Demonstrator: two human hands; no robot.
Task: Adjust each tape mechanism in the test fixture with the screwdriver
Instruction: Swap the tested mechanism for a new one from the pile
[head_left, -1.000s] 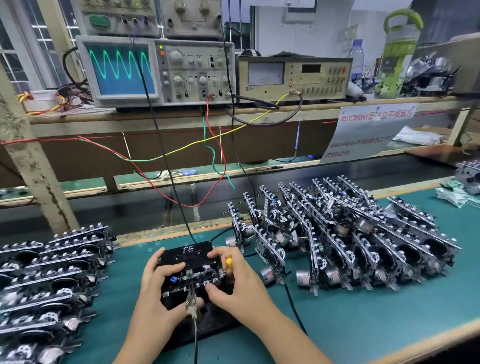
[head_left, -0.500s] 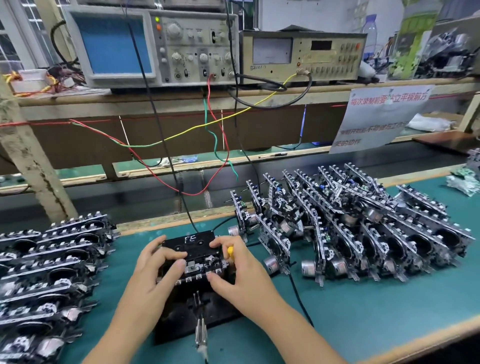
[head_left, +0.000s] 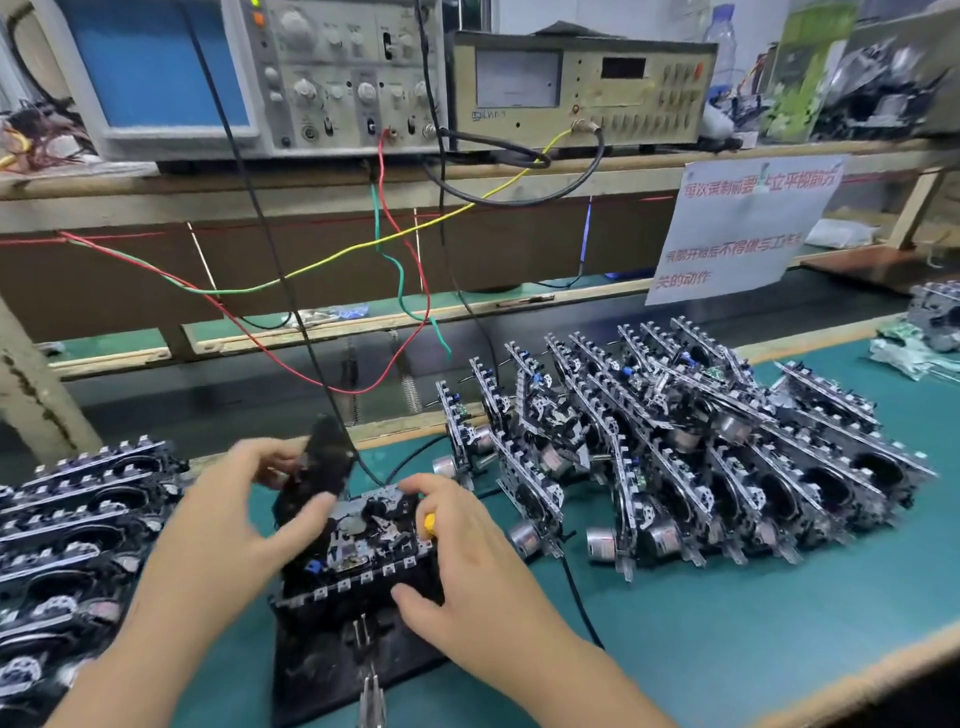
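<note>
A tape mechanism (head_left: 371, 530) sits in the black test fixture (head_left: 317, 670) on the green mat, its metal deck exposed. My left hand (head_left: 228, 525) grips a black cassette (head_left: 324, 462) and holds it tilted up off the mechanism's left side, thumb near the deck. My right hand (head_left: 457, 566) holds the mechanism's right edge, thumb on its front row of keys. A yellow screwdriver handle (head_left: 429, 521) pokes out between that hand's fingers; its blade is hidden.
Several mechanisms (head_left: 691, 457) stand in leaning rows to the right, and more lie stacked at the left (head_left: 78, 530). A black cable (head_left: 291, 291) runs from the cassette up to the oscilloscope (head_left: 234, 73). Metal clips (head_left: 371, 686) lie at the fixture's front.
My left hand has lifted the black cassette off the mechanism and tipped it upright, exposing the deck. The oscilloscope trace has vanished. The camera has moved closer.
</note>
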